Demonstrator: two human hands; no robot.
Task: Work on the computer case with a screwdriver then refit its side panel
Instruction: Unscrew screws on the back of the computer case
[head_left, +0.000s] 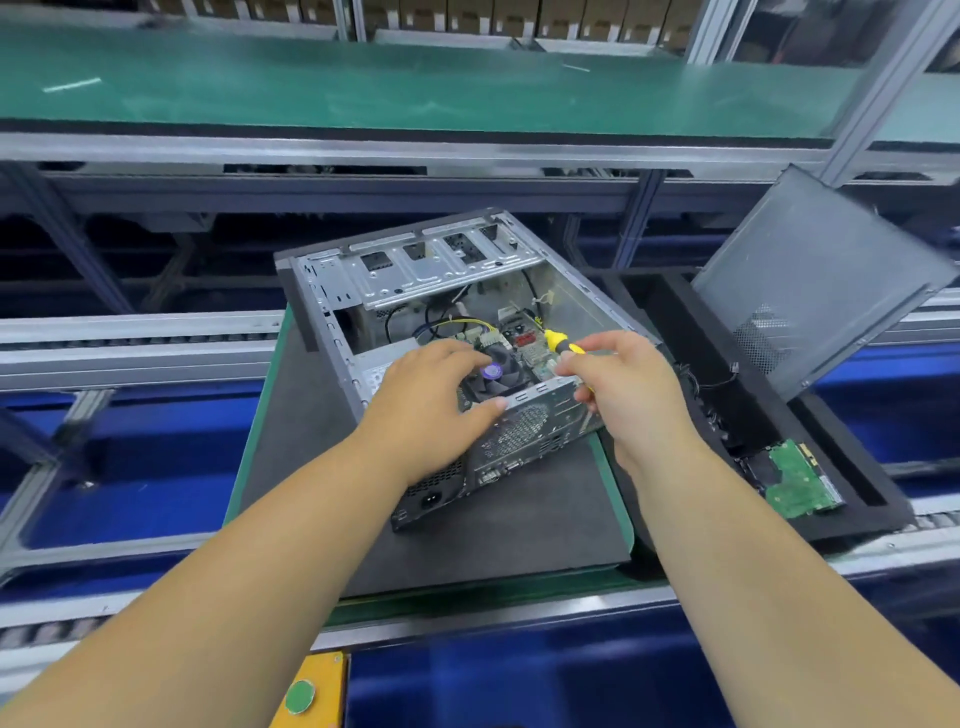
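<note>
Computer case (441, 312) lying on its side on the dark foam mat (467, 530) on the bench, open face up, so the motherboard is easy to get at from above. Left hand (431, 400) resting over the back edge of the chassis, fingers spread and fairly straight with the thumb against the rear panel, grip apart and clamped on nothing, probably just steadying the box so it doesn't skate around. Right hand (623, 384) with its grip closed on a yellow-handled screwdriver (560, 343), pinched near the handle end, tip pointing down and away into the board area next to the CPU fan (496, 371). Can't tell which screw it's aimed at, too small and partly hidden by fingers. Side panel (815, 280) still off, propped up tilted at the right, its lower edge in the black foam tray (779, 415), out of the way but within reach for refitting later. Green circuit board (800, 480) also sitting in that tray. Looks like still the screwdriver stage, panel step not yet started
</note>
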